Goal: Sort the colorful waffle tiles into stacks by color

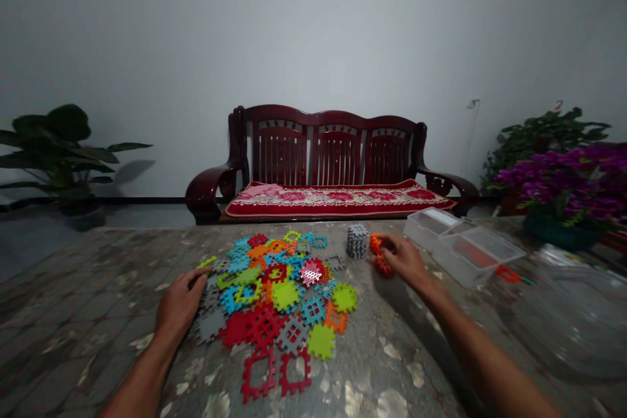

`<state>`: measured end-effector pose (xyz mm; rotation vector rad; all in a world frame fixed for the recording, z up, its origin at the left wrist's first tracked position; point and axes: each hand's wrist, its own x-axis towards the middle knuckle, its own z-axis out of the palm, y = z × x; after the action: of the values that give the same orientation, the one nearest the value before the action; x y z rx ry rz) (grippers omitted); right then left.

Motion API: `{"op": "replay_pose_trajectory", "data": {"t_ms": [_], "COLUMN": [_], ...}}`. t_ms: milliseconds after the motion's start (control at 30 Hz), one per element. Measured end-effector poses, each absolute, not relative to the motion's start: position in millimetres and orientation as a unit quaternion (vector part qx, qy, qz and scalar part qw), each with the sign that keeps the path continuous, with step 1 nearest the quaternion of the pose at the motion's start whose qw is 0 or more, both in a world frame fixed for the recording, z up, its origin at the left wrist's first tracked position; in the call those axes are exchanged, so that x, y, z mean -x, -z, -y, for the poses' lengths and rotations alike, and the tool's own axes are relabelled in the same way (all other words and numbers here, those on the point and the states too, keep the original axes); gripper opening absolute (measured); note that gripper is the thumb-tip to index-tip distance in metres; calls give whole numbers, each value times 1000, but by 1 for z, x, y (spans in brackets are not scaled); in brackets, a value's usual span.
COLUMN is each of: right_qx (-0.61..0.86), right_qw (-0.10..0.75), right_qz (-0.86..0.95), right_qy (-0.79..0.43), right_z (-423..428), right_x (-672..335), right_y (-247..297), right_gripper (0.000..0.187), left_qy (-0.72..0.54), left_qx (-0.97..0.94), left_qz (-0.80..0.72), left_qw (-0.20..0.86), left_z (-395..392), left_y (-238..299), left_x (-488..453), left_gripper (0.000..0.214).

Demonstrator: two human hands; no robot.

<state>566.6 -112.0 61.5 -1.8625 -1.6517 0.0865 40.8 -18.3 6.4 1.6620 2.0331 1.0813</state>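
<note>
Because the flat plastic tiles (274, 300) lie loosely overlapped in a heap on the counter (98, 320), a careless drag of the left hand (179, 304) could slide them apart; its grip is curled against the heap's near edge, and whether it holds a tile I cannot tell. The right hand (406, 258) curves over a small cluster of orange tiles (381, 258), touching them, though its hidden fingertips leave the firmness of that grip unclear. A sideways slip could topple the narrow gray stack (358, 241) just beside it or bump the clear plastic boxes (463, 247). Each tile is a matte, waffle-like grid or solid shape with notched edges, which could snag neighbours, while the counter looks mottled and stone-patterned.
</note>
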Motion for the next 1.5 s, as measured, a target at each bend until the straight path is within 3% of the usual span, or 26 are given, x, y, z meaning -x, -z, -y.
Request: {"op": "replay_pose_trajectory", "data": {"t_ms": [133, 467, 767, 1167, 1500], "right_qx": [594, 580, 598, 695, 750], "right_qw": [318, 180, 276, 293, 198], "right_qz": [729, 792, 749, 656, 630], "right_qy": [-118, -61, -66, -4, 13], "right_z": [110, 92, 107, 144, 150], "right_x": [-479, -390, -428, -500, -495], "right_y": [-47, -46, -41, 6, -2], "right_gripper": [45, 58, 67, 63, 62], "left_qy": [-377, -385, -394, -390, -370], "left_qx": [-577, -569, -570, -576, -581], "left_qz": [-708, -709, -704, -703, -709], "left_qw": [156, 157, 155, 150, 154], "left_z": [21, 24, 24, 23, 22], "left_y": [-10, -15, -15, -13, -16], "left_x": [-43, -46, -47, -46, -45], "left_gripper": [40, 36, 34, 35, 39]}}
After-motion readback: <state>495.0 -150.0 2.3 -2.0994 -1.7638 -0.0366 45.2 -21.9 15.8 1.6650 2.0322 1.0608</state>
